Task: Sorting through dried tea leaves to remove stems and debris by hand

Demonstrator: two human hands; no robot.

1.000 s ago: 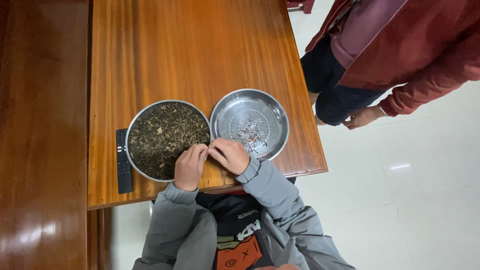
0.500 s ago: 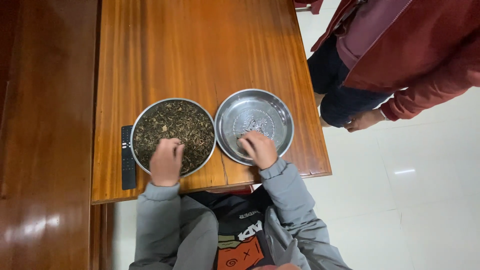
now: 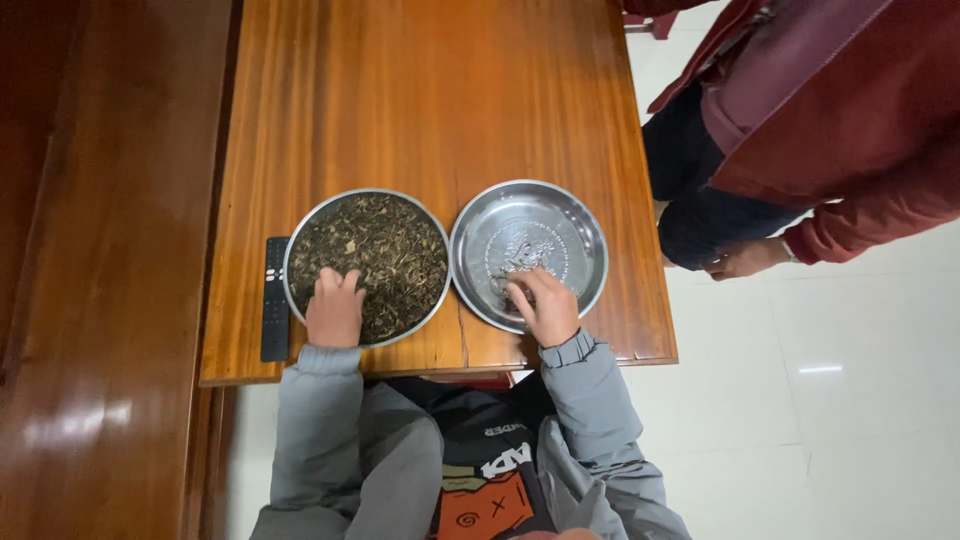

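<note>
Two round steel pans sit side by side near the front edge of a wooden table (image 3: pixel 430 110). The left pan (image 3: pixel 300 235) is full of dark dried leaves (image 3: pixel 380 250). The right pan (image 3: pixel 585 235) is nearly bare, with a small scatter of bits (image 3: pixel 515 255) at its middle. My left hand (image 3: pixel 333 308) rests in the leaves at the left pan's near rim, fingers curled down. My right hand (image 3: pixel 545 305) reaches into the right pan, fingertips pinched close to the small scatter. Whether either hand holds any leaves is hidden.
A black remote control (image 3: pixel 274 297) lies on the table just left of the left pan. A person in a dark red jacket (image 3: pixel 830 110) stands at the table's right, one hand (image 3: pixel 745 258) hanging by the table corner. White tiled floor (image 3: pixel 820 420) lies to the right.
A second ago both hands met together between the pans. They have since parted: the left went to the leaf-filled pan, the right into the nearly bare pan.
</note>
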